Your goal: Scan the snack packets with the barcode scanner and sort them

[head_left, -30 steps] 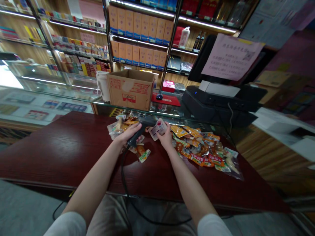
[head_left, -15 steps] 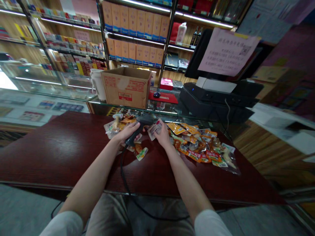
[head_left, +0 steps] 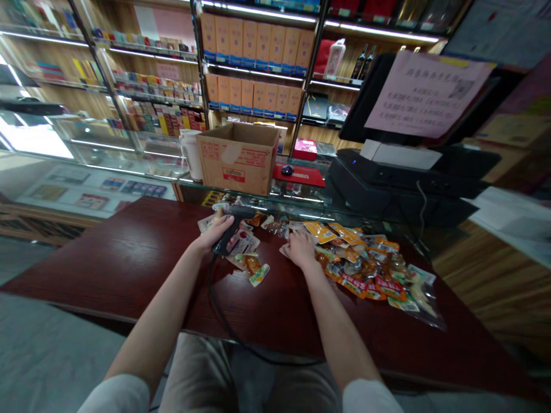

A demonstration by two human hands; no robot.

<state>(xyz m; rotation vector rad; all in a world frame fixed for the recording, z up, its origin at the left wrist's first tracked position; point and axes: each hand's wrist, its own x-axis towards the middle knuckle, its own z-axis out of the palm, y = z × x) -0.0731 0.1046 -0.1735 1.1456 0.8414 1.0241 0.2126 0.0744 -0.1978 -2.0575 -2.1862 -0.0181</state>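
Note:
My left hand (head_left: 214,235) is wrapped round the grip of a black barcode scanner (head_left: 230,223), whose cable (head_left: 224,321) trails down toward me. My right hand (head_left: 300,249) rests palm down, fingers curled, on the near edge of a heap of orange and red snack packets (head_left: 361,264) spread over the dark red wooden counter (head_left: 129,264). A few scanned-looking packets (head_left: 252,264) lie between my hands, just below the scanner. What my right fingers touch or grip is partly hidden.
A cardboard box (head_left: 239,158) and a white jug (head_left: 191,152) stand on the glass counter behind. A black register and printer (head_left: 387,178) sit at the right with a paper notice (head_left: 424,94) above. Shelves of boxed goods line the back wall.
My right hand has put down the pale packet it held up to the scanner and dropped onto the pile. The scanner has stayed in my left hand. The camera shifted slightly.

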